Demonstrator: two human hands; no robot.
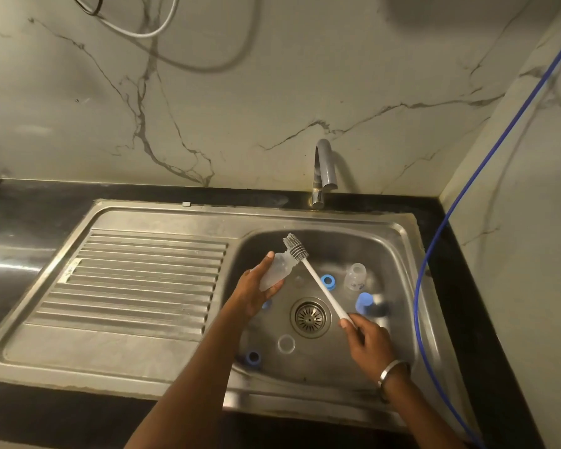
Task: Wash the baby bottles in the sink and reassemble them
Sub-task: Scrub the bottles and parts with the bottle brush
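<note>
Left hand holds a bottle; right hand pinches the brush. Wet plastic looks light, slippery; grip its middle.

**Camera setup**

One wide-angle head cam, no 2nd view. Looks fwd and steeply down from above the sink, close to the basin. Faces the wall; tap sits centre frame, surface spreads left.

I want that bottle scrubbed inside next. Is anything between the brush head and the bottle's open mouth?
Nothing visible. The grey-bristled white bottle brush, gripped by the right hand, has its head right beside the mouth of the clear plastic baby bottle that the left hand holds.
</note>
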